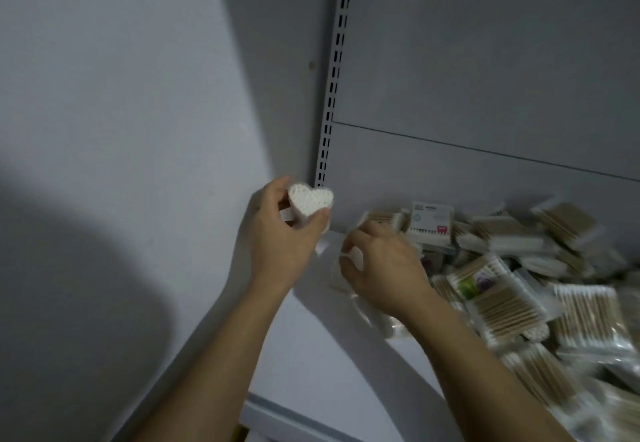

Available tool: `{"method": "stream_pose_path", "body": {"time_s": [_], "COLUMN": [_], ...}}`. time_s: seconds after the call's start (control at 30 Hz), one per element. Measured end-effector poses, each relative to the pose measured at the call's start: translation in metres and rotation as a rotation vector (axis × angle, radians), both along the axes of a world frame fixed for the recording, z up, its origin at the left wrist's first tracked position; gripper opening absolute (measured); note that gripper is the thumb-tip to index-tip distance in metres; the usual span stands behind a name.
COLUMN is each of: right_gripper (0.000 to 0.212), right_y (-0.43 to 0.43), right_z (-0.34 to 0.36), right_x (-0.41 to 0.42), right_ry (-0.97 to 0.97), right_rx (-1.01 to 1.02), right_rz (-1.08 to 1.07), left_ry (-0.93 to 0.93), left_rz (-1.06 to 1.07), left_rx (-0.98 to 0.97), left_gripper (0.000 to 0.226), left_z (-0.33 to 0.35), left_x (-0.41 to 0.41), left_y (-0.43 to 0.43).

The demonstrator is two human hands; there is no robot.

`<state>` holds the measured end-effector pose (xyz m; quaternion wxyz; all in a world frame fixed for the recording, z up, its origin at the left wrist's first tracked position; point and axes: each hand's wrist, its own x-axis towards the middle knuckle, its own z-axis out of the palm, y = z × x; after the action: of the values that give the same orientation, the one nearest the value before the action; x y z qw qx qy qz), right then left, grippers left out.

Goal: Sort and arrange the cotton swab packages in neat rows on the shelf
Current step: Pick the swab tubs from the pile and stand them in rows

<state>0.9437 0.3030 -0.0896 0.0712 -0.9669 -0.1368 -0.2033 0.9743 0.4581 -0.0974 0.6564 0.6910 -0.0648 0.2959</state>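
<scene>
Cotton swab packages (512,289) lie in a loose heap at the right of the frame, on the shelf (329,365). The left hand (287,233) clamps a heart-shaped package (310,199) at centre, raised beside the slotted upright (337,60), probably to start a row in that corner. Just right of it, the right hand (384,265) curls its fingers round another white package (355,254), seemingly gathering matching ones.

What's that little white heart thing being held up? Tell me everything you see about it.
The heart-shaped pack is white, its top face a bumpy field of cotton swab tips packed side by side. The left hand grips its sides, holding it above the left end of the shelf, near the slotted post.
</scene>
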Motion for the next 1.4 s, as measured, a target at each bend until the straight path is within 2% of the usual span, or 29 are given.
{"method": "stream_pose_path", "body": {"time_s": [0.1, 0.2, 0.37, 0.5, 0.63, 0.73, 0.9, 1.27, 1.33, 1.4], "right_gripper": [0.047, 0.05, 0.049, 0.056, 0.053, 0.055, 0.058, 0.055, 0.054, 0.051], "right_y": [0.015, 0.011, 0.001, -0.001, -0.004, -0.003, -0.002, -0.006, -0.007, -0.008], "right_z": [-0.008, -0.03, -0.039, -0.037, -0.041, -0.041, -0.043, -0.039, -0.036, -0.034], "right_x": [0.017, 0.016, 0.009, 0.011, 0.016, 0.018, 0.019, 0.022, 0.021, 0.02], "right_ry": [0.065, 0.13, 0.092, 0.08, 0.053, 0.079, 0.0, 0.095, 0.118, 0.129], "right_rx": [-0.095, -0.241, -0.207, -0.168, -0.12, -0.14, -0.113, -0.091, -0.072, -0.041], "right_rz": [-0.072, -0.126, -0.157, -0.165, -0.155, -0.142, -0.162, -0.111, -0.098, -0.081], "left_ry": [0.028, 0.093, 0.207, 0.282, 0.239, 0.219, 0.191, 0.185, 0.152, 0.062], "left_rz": [0.001, -0.003, 0.009, -0.087, -0.112, -0.152, -0.205, -0.115, -0.048, 0.026], "left_rx": [0.087, 0.191, 0.345, 0.34, 0.362, 0.36, 0.362, 0.509, 0.53, 0.536], "left_gripper": [0.057, 0.053, 0.053, 0.056, 0.064, 0.069, 0.076, 0.073, 0.075, 0.068], "left_z": [0.006, 0.007, -0.004, -0.037, -0.074, -0.08, -0.084, -0.082, -0.078, -0.074], "left_x": [0.017, 0.034, 0.076, 0.11, 0.125, 0.135, 0.143, 0.144, 0.136, 0.125], "left_y": [-0.007, -0.014, -0.027, -0.046, -0.051, -0.049, -0.044, -0.047, -0.049, -0.049]}}
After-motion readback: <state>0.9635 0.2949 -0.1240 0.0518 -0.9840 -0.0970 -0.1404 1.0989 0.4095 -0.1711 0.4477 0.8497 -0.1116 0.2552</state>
